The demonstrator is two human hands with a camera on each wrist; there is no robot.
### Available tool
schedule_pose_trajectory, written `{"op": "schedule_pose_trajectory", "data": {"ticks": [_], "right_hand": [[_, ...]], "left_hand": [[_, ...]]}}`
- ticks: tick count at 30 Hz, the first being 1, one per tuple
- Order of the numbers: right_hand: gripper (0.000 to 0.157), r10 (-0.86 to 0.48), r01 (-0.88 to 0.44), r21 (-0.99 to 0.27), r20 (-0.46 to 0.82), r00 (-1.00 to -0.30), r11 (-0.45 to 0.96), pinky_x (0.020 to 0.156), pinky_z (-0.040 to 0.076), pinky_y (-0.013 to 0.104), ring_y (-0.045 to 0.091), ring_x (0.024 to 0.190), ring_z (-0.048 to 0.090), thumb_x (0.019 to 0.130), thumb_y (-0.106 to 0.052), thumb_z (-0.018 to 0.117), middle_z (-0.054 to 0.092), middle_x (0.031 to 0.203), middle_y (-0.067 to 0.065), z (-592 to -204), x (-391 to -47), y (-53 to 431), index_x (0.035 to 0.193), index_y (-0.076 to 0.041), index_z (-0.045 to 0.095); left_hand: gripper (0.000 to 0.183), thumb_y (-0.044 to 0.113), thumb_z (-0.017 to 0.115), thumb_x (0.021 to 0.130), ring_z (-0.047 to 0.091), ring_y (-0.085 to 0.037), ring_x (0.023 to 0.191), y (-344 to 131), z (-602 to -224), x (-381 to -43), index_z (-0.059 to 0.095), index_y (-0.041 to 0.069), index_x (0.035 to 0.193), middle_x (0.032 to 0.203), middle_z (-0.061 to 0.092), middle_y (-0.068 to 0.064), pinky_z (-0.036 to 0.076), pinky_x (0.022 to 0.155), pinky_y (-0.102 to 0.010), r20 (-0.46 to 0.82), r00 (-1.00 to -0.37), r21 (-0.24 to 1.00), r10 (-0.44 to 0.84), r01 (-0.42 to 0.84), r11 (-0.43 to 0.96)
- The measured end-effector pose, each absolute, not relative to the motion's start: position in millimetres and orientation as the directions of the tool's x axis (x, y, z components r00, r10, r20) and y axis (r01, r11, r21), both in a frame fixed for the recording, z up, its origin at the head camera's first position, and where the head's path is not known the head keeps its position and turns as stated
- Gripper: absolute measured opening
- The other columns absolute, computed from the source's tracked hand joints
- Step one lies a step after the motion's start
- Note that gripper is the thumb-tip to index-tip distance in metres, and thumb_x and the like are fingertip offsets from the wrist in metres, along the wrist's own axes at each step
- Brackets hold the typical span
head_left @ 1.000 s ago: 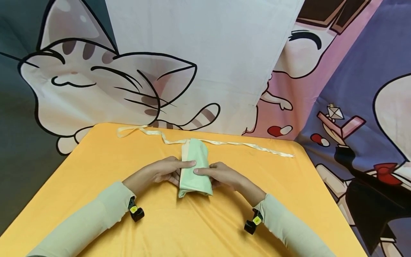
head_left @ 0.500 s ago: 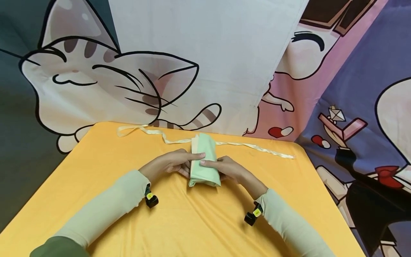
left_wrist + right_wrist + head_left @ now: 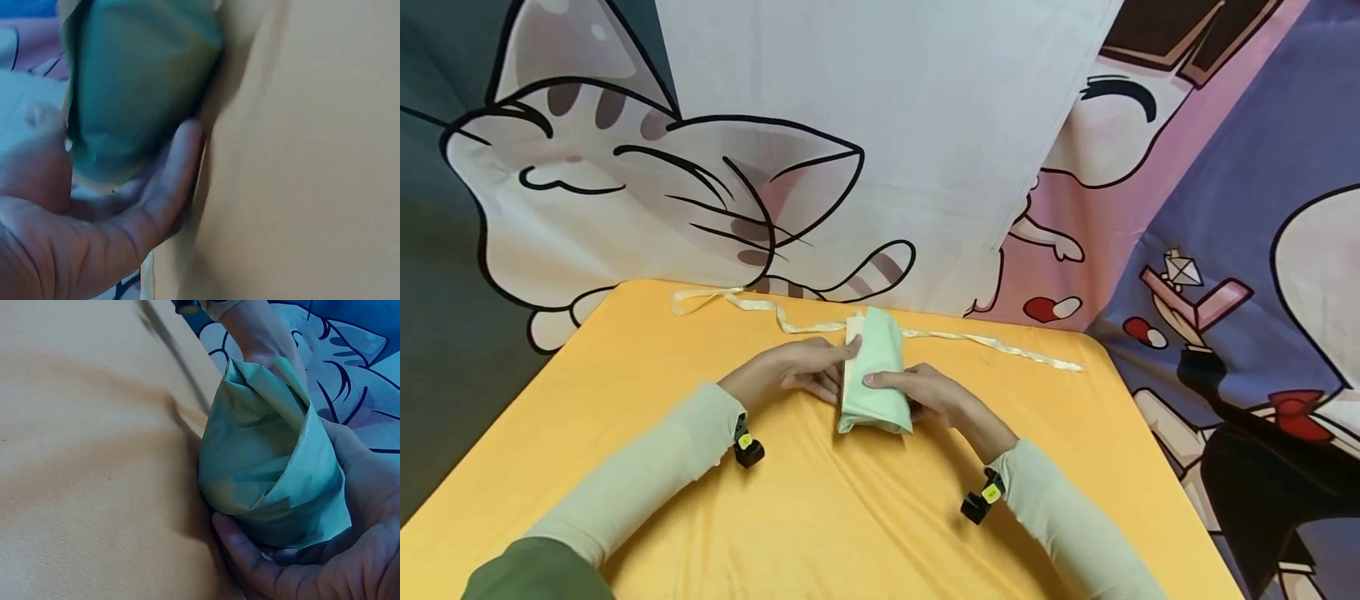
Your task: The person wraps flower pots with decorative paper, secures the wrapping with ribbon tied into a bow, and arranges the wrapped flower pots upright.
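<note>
A light green paper-wrapped bundle (image 3: pixel 877 407) lies lengthwise between both hands near the middle of the table, a paler paper edge showing along its left side. My left hand (image 3: pixel 805 364) holds its left side, thumb at the upper left edge and fingers low beside it. From the right, my right hand (image 3: pixel 936 393) grips it with the thumb across the top. In the right wrist view, the near end of the bundle (image 3: pixel 269 456) shows loose folds bent inward, with fingers curled beneath. What the paper wraps is hidden.
A pale yellow ribbon (image 3: pixel 992 340) runs loosely along the far part of the yellow-covered table (image 3: pixel 760 525), passing behind the bundle. Cartoon-printed cloth (image 3: pixel 910 167) hangs right behind the table's far edge.
The bundle and both hands have shifted right and slightly away from me. My left thumb has moved from the bundle's top face up to its upper left edge.
</note>
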State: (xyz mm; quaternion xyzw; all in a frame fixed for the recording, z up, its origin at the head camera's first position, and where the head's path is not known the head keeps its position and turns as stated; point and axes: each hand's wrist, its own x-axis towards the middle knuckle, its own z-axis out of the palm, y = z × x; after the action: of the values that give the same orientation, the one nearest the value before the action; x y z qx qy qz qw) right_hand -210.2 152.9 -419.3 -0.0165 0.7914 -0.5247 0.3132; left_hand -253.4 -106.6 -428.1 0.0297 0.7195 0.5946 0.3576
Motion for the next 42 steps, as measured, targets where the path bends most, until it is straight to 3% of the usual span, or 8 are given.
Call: {"op": "schedule_pose_trajectory", "data": {"ticks": [5, 10, 14, 20, 26, 32, 35, 42], "right_hand": [[0.05, -0.366, 0.309, -0.857, -0.467, -0.805, 0.413, 0.077, 0.065, 0.031, 0.015, 0.087, 0.077, 0.099, -0.05, 0.082, 0.081, 0.1, 0.004, -419.8, -204.9, 150.8, 0.114, -0.003, 0.077], [0.05, -0.349, 0.301, -0.865, -0.449, -0.823, 0.401, 0.074, 0.064, 0.03, 0.016, 0.085, 0.076, 0.098, -0.05, 0.083, 0.081, 0.097, 0.004, -420.6, -199.7, 150.5, 0.114, -0.003, 0.076], [0.054, -0.333, 0.291, -0.874, -0.428, -0.84, 0.389, 0.076, 0.065, 0.031, 0.016, 0.086, 0.077, 0.098, -0.05, 0.083, 0.082, 0.101, 0.006, -423.4, -195.7, 150.7, 0.118, -0.001, 0.075], [0.062, -0.329, 0.267, -0.89, -0.394, -0.858, 0.371, 0.085, 0.067, 0.034, 0.018, 0.096, 0.079, 0.099, -0.051, 0.083, 0.082, 0.115, 0.012, -429.1, -189.6, 149.4, 0.13, 0.001, 0.072], [0.065, -0.319, 0.24, -0.907, -0.355, -0.879, 0.346, 0.096, 0.067, 0.04, 0.021, 0.106, 0.079, 0.1, -0.045, 0.084, 0.079, 0.128, 0.016, -429.6, -180.8, 149.8, 0.141, 0.002, 0.067], [0.066, -0.329, 0.194, -0.919, -0.311, -0.891, 0.343, 0.099, 0.065, 0.039, 0.022, 0.11, 0.078, 0.098, -0.045, 0.086, 0.078, 0.131, 0.016, -427.6, -172.8, 147.1, 0.143, -0.001, 0.066], [0.066, -0.325, 0.186, -0.919, -0.304, -0.895, 0.348, 0.099, 0.065, 0.039, 0.022, 0.11, 0.079, 0.097, -0.045, 0.086, 0.078, 0.13, 0.015, -426.3, -170.8, 146.3, 0.143, -0.002, 0.066], [0.067, -0.322, 0.181, -0.917, -0.302, -0.897, 0.357, 0.1, 0.065, 0.039, 0.021, 0.11, 0.079, 0.098, -0.043, 0.086, 0.078, 0.131, 0.016, -423.6, -169.4, 147.0, 0.145, 0.0, 0.065]], "left_hand": [[0.058, 0.045, 0.058, 0.118, 0.074, -0.023, 0.092, -122.0, -429.1, -271.8, 0.061, -0.009, 0.139, 0.115, 0.069, -0.019, 0.07, 0.087, -0.035, -0.326, -0.914, 0.932, 0.242, -0.267, 0.245], [0.024, 0.019, 0.069, 0.114, 0.07, -0.023, 0.09, -130.6, -437.8, -284.9, 0.07, -0.002, 0.125, 0.117, 0.074, -0.019, 0.064, 0.08, -0.035, -0.128, -0.981, 0.809, 0.148, -0.017, 0.587], [0.027, 0.016, 0.071, 0.11, 0.07, -0.035, 0.104, -130.0, -452.4, -301.2, 0.073, -0.003, 0.129, 0.124, 0.074, -0.022, 0.062, 0.09, -0.047, 0.0, -0.982, 0.629, 0.189, 0.147, 0.763], [0.033, 0.018, 0.072, 0.108, 0.062, -0.046, 0.129, -134.4, -492.8, -340.4, 0.073, 0.0, 0.136, 0.145, 0.066, -0.023, 0.058, 0.108, -0.059, 0.129, -0.959, 0.369, 0.252, 0.282, 0.886], [0.025, 0.018, 0.073, 0.104, 0.064, -0.045, 0.111, -127.0, -476.2, -333.4, 0.079, -0.001, 0.12, 0.126, 0.078, -0.021, 0.053, 0.101, -0.061, 0.15, -0.935, 0.348, 0.323, 0.355, 0.867], [0.016, 0.008, 0.065, 0.11, 0.07, -0.042, 0.117, -119.2, -450.4, -308.0, 0.08, 0.002, 0.109, 0.114, 0.082, -0.016, 0.053, 0.107, -0.061, 0.12, -0.924, 0.341, 0.362, 0.381, 0.859], [0.018, 0.009, 0.065, 0.11, 0.072, -0.039, 0.112, -118.1, -452.7, -307.5, 0.08, 0.007, 0.101, 0.108, 0.081, -0.013, 0.053, 0.101, -0.064, 0.13, -0.912, 0.334, 0.39, 0.411, 0.848], [0.015, 0.005, 0.071, 0.105, 0.07, -0.037, 0.101, -117.4, -447.9, -290.4, 0.082, 0.007, 0.096, 0.104, 0.081, -0.013, 0.05, 0.094, -0.056, 0.139, -0.879, 0.333, 0.456, 0.475, 0.815]]}}
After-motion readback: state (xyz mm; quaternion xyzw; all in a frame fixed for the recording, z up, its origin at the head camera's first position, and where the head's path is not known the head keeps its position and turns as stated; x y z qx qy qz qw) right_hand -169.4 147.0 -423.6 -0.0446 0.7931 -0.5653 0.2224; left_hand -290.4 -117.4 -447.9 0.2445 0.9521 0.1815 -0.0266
